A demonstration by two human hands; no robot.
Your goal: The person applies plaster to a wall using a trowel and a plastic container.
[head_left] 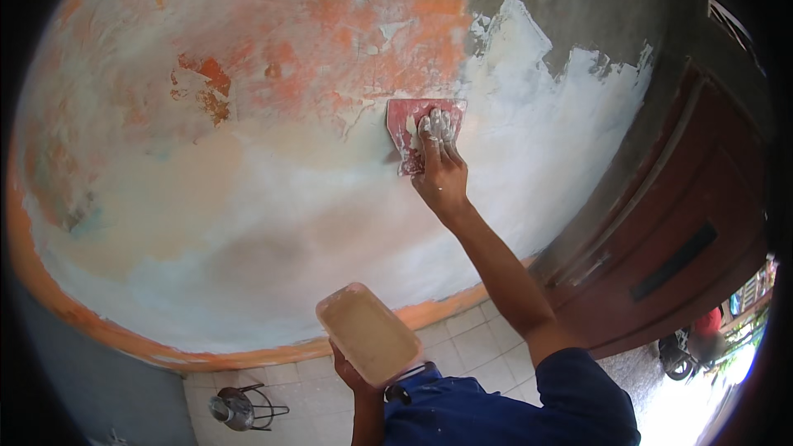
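My right hand (440, 153), its fingers smeared with white, grips a red putty spreader (405, 120) and presses it flat on the wall (306, 198). The spreader's straight edge points up, near the border between orange paint and pale filler. Lower down, my left hand (350, 370) holds up a shallow rectangular tray (369, 334) with a beige inside. Part of that hand is hidden behind the tray. White filler covers the wall's lower part and reaches up in ragged strokes over bare grey at the right.
A dark red door (686, 215) stands to the right. On the tiled floor (310, 396) at lower left is a stool (244, 407) with a grey object on its seat. An orange strip (273, 355) runs along the wall's foot. A motorbike (679, 355) is outside at far right.
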